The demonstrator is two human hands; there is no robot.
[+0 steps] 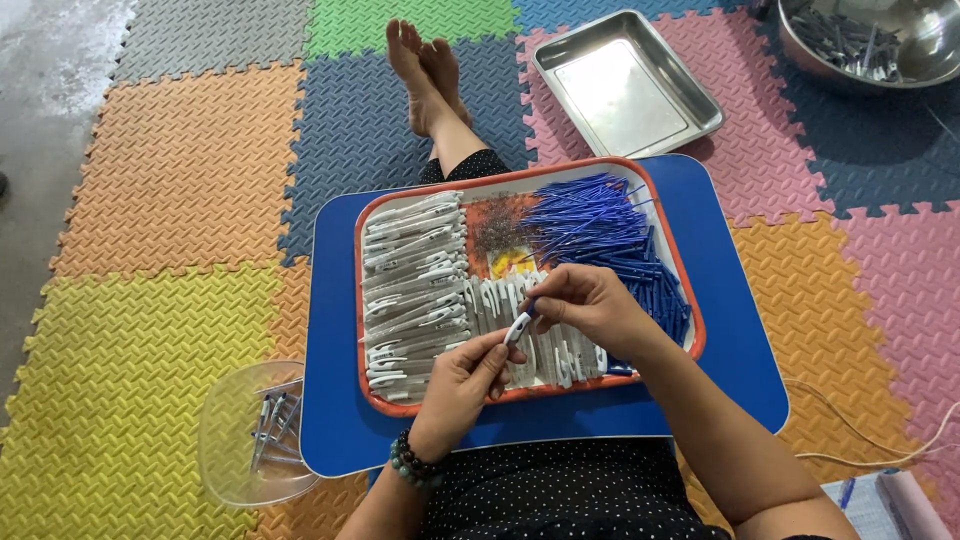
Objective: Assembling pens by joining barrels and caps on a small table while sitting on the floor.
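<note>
Fingers of the left hand (470, 375) pinch the lower end of a white pen barrel (517, 327), thumb on top, while the fingers of the right hand (590, 300) close narrowly around a thin blue refill (531, 306) at the barrel's upper end, so the two pieces meet tip to tip between the hands. Both hands hover just above the near edge of an orange-rimmed tray (690, 300), which rests on a blue tabletop (340, 420) across the person's lap; holding the work low over the tray looks meant to keep each kind of part within a short reach. White barrels (410, 290) are laid in rows along the tray's left side, more white pieces stand in the middle near the hands, and a heap of blue refills (600, 235) fills the right side, just beyond the right hand. A clear plastic bowl (225, 450) with a few finished-looking pens sits on the foam mat beside the left wrist. Farther off lie an empty steel tray (625, 85) and a steel bowl (930, 50) holding grey parts.
</note>
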